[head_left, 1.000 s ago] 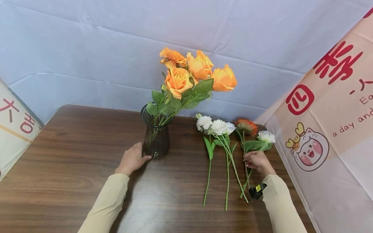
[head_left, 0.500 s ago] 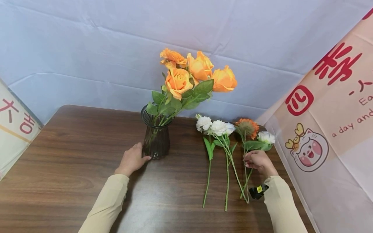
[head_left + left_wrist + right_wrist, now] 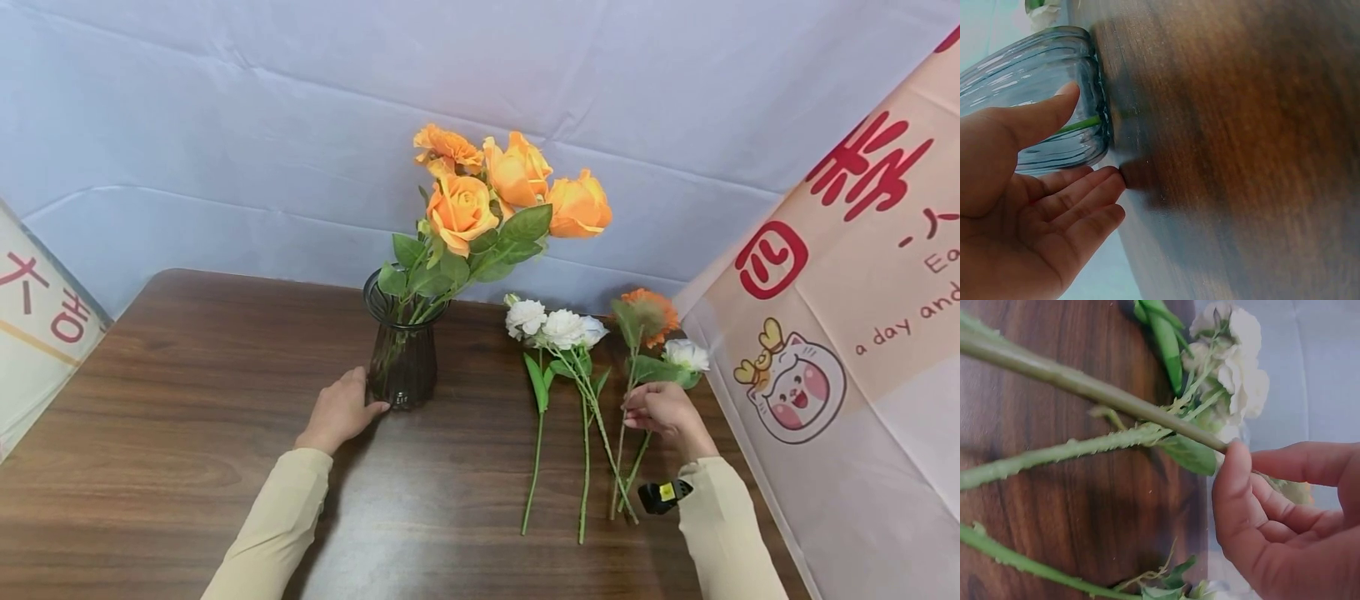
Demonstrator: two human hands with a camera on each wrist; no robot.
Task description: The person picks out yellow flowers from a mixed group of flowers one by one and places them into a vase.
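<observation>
In the head view my right hand (image 3: 664, 412) pinches the stem of an orange flower (image 3: 652, 318) between thumb and forefinger. The right wrist view shows this brownish-green stem (image 3: 1116, 394) running away from the fingertips, over the paler stems. My left hand (image 3: 341, 412) rests at the lower left side of a dark, see-through glass vase (image 3: 405, 367). Seen from the left wrist, its thumb (image 3: 1054, 115) lies across the glass and its fairly straight fingers touch the vase's side. Several orange flowers, including a rose (image 3: 461, 212), stand in the vase and lean right.
White flowers (image 3: 562, 329) with long green stems lie on the brown wooden table (image 3: 187, 417), left of my right hand. Another white flower (image 3: 686, 354) lies beyond it. A pale cloth (image 3: 262, 150) hangs behind, and a printed panel (image 3: 870, 317) borders the right side.
The orange flower's head has risen and swung right, while its stem's lower end has moved left. My right hand has shifted slightly. The left hand and vase stay in place.
</observation>
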